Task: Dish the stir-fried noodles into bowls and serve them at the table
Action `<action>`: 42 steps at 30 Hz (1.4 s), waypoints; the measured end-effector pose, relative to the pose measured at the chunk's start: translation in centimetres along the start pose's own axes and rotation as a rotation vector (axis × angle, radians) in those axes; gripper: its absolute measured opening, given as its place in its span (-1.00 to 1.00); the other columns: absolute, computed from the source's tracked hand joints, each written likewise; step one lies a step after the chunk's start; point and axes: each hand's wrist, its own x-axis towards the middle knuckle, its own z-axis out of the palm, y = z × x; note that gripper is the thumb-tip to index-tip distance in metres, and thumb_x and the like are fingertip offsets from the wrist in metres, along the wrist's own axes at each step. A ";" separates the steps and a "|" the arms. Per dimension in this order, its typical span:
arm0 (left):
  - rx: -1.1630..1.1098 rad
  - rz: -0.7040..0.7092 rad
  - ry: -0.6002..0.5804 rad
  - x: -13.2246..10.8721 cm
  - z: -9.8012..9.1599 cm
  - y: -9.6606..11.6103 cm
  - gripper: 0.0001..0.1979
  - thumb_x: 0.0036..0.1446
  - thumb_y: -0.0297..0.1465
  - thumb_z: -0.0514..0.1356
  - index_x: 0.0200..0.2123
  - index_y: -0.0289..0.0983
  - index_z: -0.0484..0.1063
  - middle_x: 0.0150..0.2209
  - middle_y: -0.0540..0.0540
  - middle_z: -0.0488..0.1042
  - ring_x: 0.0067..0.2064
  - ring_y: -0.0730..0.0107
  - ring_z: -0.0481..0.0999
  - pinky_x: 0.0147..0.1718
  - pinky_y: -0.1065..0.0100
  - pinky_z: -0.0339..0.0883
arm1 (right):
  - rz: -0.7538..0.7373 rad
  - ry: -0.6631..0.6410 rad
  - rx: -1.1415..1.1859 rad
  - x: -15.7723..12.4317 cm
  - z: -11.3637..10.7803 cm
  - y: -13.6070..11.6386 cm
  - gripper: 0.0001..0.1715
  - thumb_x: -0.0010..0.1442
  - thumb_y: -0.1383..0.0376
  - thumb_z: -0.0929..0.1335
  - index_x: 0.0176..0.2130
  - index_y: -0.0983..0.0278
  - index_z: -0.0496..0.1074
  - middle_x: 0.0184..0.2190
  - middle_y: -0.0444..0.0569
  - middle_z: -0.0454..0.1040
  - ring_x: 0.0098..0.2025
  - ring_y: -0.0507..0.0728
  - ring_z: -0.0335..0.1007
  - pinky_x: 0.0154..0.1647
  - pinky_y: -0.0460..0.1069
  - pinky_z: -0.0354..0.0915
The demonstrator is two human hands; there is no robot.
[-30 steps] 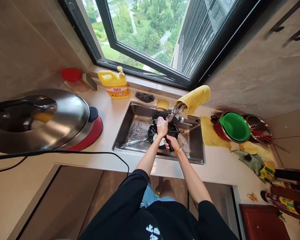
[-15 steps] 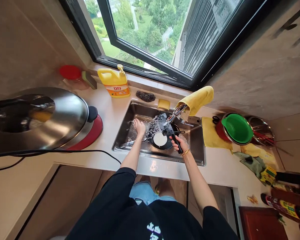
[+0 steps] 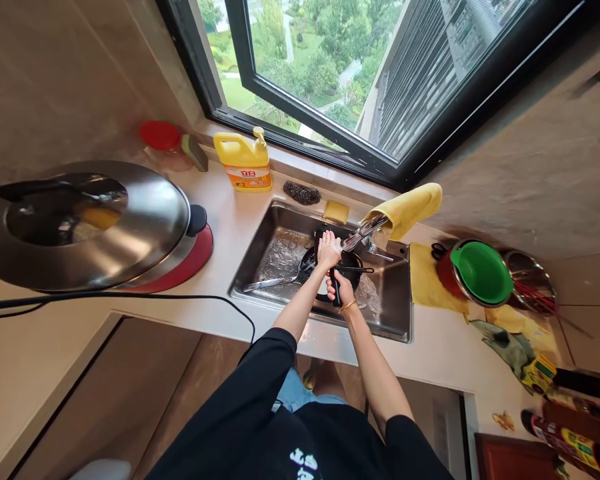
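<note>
The black-handled utensil (image 3: 337, 297) is in the metal sink (image 3: 399, 313), mostly hidden by my left hand (image 3: 329, 251), fingers extended, close together; my right hand's (image 3: 344, 289) fingers curl round it. A black pan (image 3: 351, 261) and water (image 3: 281, 255) share the sink; a red pot (image 3: 447, 273) holds a green colander (image 3: 483, 271).

From here I see a round black pan (image 3: 353, 261), probably inside the rectangular steel sink (image 3: 394, 297); rectangular yellow sponge (image 3: 336, 212) behind.
</note>
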 end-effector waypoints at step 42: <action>0.275 -0.144 0.016 -4.6 -3.2 -9.0 -0.38 0.34 -0.19 -0.22 0.30 -0.46 0.11 0.36 -0.35 -0.03 0.40 0.02 -0.17 0.30 -0.14 -0.37 | -0.238 0.135 -2.098 -3.7 -5.8 -4.8 -0.59 0.31 0.20 0.24 0.14 0.16 0.29 -0.13 0.05 0.52 -0.13 0.16 0.47 -0.20 -0.03 0.27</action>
